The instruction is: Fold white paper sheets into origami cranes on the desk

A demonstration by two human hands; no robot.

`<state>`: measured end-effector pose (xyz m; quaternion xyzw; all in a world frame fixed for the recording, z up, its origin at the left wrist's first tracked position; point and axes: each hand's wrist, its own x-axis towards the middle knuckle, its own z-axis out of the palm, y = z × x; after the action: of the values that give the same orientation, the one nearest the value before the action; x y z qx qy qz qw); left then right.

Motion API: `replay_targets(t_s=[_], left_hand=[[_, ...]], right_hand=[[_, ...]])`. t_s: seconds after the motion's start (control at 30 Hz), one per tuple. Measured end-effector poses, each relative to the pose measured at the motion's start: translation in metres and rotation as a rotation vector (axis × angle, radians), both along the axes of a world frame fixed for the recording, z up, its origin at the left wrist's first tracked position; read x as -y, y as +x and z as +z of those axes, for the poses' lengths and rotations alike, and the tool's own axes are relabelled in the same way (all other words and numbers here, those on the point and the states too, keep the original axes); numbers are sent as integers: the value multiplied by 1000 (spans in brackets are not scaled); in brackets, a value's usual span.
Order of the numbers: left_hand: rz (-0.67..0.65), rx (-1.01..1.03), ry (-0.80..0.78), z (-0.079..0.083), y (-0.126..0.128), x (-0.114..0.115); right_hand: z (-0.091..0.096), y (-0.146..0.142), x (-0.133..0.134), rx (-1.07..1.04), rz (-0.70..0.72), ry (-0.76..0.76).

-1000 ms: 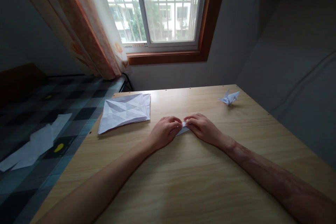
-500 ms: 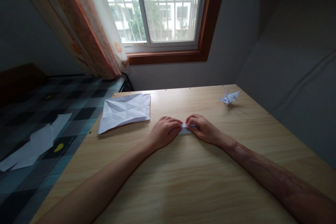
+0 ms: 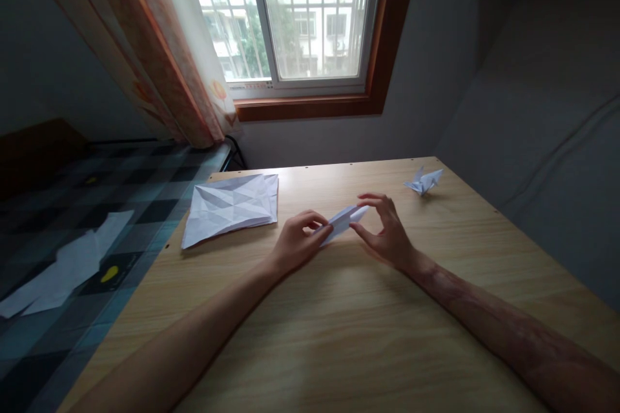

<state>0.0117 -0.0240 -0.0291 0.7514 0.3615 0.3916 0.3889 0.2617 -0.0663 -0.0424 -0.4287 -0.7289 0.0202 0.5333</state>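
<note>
A small folded white paper [image 3: 341,222] is raised at a slant over the middle of the table. My left hand [image 3: 301,235] pinches its left end between thumb and fingers. My right hand [image 3: 390,232] is at the paper's other end, thumb and forefinger spread apart around the right tip; whether a fingertip touches the paper I cannot tell. Towards the table's far right corner stands a folded paper crane [image 3: 423,182].
Creased white sheets [image 3: 235,203] lie stacked at the table's far left. Left of the wooden table [image 3: 310,335] is a bed with a checked cover [image 3: 159,168], strips of white paper [image 3: 77,261] on it. A window [image 3: 314,19] and curtain [image 3: 159,45] are beyond.
My right hand has let go its pinch, opened and moved slightly right. The folded paper, flat between both hands before, is now lifted and tilted in my left hand.
</note>
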Motion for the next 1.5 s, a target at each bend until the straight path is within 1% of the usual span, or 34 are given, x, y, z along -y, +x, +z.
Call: replay_targets(t_s=[0.07, 0.13, 0.2, 0.27, 0.3, 0.37, 0.47, 0.57, 0.73, 0.9, 1.0, 1.1, 1.2, 1.37, 1.5], left_hand=[[49, 86, -209, 1, 1, -1], [72, 160, -380, 1, 3, -1], [78, 233, -473, 0, 4, -1], [73, 276, -505, -1, 7, 0], [67, 284, -510, -1, 8, 1], [41, 288, -515, -3, 10, 3], [-32, 277, -510, -4, 12, 6], [-77, 251, -482, -6, 12, 6], [-104, 217, -435, -8, 11, 7], [-256, 264, -433, -5, 15, 12], [-273, 258, -404, -2, 16, 14], [-241, 214, -365, -1, 16, 14], [-231, 182, -338, -1, 15, 14], [-248, 188, -330, 3, 14, 16], [-235, 206, -330, 5, 13, 17]], right_hand=[[1, 1, 0, -42, -87, 48], [2, 0, 1, -80, -125, 43], [3, -5, 3, -107, -72, -62], [4, -12, 6, -118, 64, -256], [4, -16, 7, -131, 121, -340], [4, -23, 9, -180, 188, -448], [0, -26, 10, -289, 225, -524], [-6, -26, 10, -387, 267, -552], [-10, -27, 8, -567, 401, -558], [-10, -26, 8, -579, 459, -593], [-12, -25, 8, -583, 460, -590], [-14, -25, 7, -560, 376, -533], [-17, -24, 6, -537, 328, -555], [-19, -21, 6, -559, 389, -648], [-18, -21, 6, -603, 442, -713]])
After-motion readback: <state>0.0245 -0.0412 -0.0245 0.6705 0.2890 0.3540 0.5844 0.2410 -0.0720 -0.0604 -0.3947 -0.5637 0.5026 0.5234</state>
